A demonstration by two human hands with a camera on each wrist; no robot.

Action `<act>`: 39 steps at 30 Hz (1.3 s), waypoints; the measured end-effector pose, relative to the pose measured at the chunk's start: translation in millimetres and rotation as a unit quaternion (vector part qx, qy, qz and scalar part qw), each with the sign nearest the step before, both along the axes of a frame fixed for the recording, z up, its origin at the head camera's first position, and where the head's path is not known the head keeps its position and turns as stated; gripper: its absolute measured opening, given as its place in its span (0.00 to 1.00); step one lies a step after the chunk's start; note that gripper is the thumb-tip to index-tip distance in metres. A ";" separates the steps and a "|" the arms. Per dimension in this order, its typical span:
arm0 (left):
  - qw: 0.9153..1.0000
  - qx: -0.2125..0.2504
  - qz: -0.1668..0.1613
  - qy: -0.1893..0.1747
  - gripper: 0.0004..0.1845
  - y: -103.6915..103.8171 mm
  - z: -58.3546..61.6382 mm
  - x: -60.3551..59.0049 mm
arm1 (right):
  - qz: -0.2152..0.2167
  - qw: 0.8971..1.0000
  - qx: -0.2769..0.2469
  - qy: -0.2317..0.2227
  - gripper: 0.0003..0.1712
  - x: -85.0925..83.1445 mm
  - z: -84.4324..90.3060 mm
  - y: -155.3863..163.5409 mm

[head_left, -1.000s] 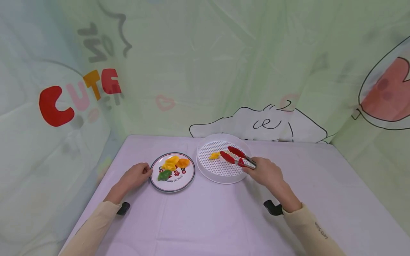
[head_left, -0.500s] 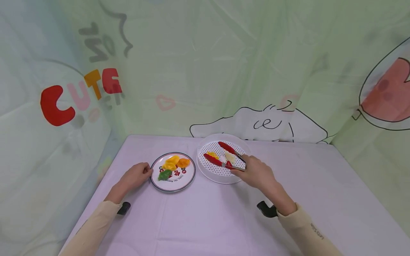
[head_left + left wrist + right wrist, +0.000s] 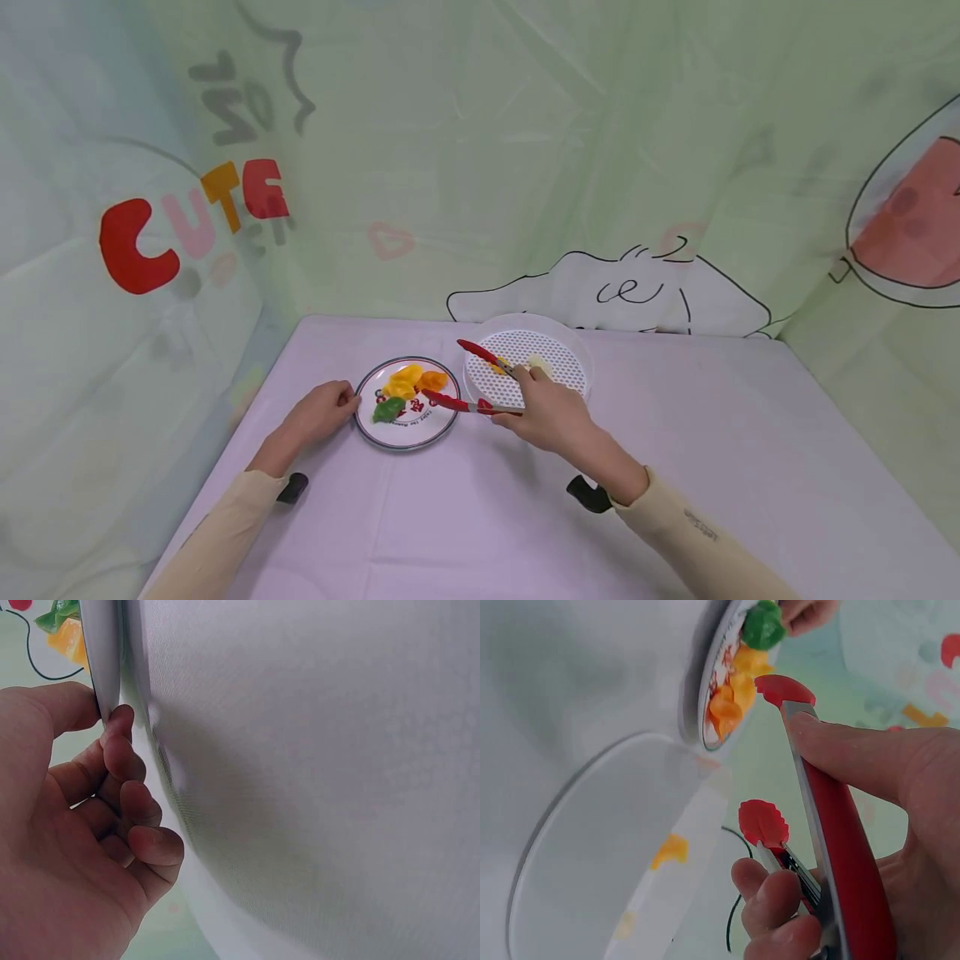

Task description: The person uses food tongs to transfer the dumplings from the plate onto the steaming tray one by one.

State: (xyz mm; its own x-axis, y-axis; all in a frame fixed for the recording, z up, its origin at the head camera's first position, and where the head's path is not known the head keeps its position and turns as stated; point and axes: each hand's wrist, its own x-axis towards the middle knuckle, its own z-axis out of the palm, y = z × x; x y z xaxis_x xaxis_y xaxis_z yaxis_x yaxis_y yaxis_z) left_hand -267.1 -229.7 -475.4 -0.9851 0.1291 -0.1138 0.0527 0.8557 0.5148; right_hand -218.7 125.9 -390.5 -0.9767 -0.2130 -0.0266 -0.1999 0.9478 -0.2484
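Observation:
My left hand [image 3: 330,408] sits at the left rim of a round printed plate [image 3: 442,419]. In the left wrist view its thumb and fingers [image 3: 120,727] pinch that rim [image 3: 101,652]. Yellow, orange and green dumpling pieces [image 3: 408,385] lie on the plate. My right hand [image 3: 540,408] grips red tongs [image 3: 465,406], whose arms are spread wide with nothing between them. One tip hangs over the plate's right side and the other over the white perforated tray [image 3: 570,379]. A yellow piece [image 3: 671,849] and a pale piece [image 3: 537,362] lie in the tray.
Plate and tray stand side by side on a table under a lilac cloth [image 3: 487,517]. Pale green printed fabric [image 3: 525,167] closes in the back and both sides. A black strap mount shows at each wrist [image 3: 588,494].
My right hand has carried the tongs left, from over the tray to the plate's edge, with the arms spread wider. The yellow piece stayed in the tray. My left hand has not moved.

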 end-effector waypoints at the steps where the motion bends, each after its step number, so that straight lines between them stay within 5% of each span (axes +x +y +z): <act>1: 1.000 -0.001 0.000 0.001 0.10 -0.3 -0.4 -0.3 | 0.006 1.000 0.003 -0.002 0.49 -0.5 -1.1 -3.9; 15: 1.000 -0.002 -0.005 0.007 0.10 1.0 0.6 -1.9 | 0.052 0.998 0.034 -0.022 0.38 -11.8 -11.8 -34.6; 39: 1.000 -0.001 0.000 0.007 0.10 -1.8 -3.7 -2.4 | 0.059 0.998 -0.005 -0.025 0.26 -6.6 -12.8 -32.9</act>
State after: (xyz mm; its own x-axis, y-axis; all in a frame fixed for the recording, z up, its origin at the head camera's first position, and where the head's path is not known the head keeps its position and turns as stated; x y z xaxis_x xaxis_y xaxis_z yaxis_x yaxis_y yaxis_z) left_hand -269.6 -231.5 -479.1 -0.9865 0.1292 -0.1005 0.0600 0.8565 0.5127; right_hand -225.3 92.9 -403.3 -0.9421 -0.3276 -0.0715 -0.2980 0.9158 -0.2692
